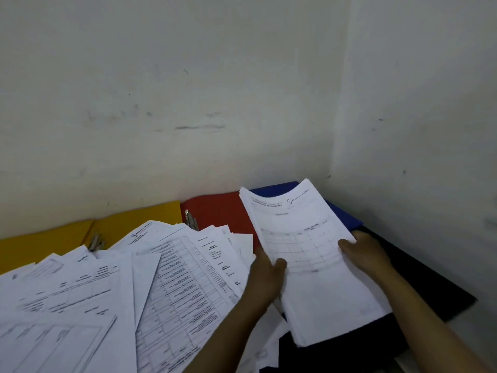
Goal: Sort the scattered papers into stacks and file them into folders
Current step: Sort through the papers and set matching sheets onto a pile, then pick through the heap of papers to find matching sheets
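Both hands, left (265, 275) and right (364, 251), clamped on opposite edges of a paper stack (304, 246) between them.

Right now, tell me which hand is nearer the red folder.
Left. The left hand grips the held stack of papers at its left edge, just below the red folder. The right hand grips the stack's far side, over the blue folder.

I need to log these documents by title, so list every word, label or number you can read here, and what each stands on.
No text can be read for sure.
Stack of sheets held by the left hand and right hand: a logo, header and table grid, blurred.
Scattered papers: headings and form tables, too small and blurred.
Yellow folder, red folder, blue folder: no labels visible.
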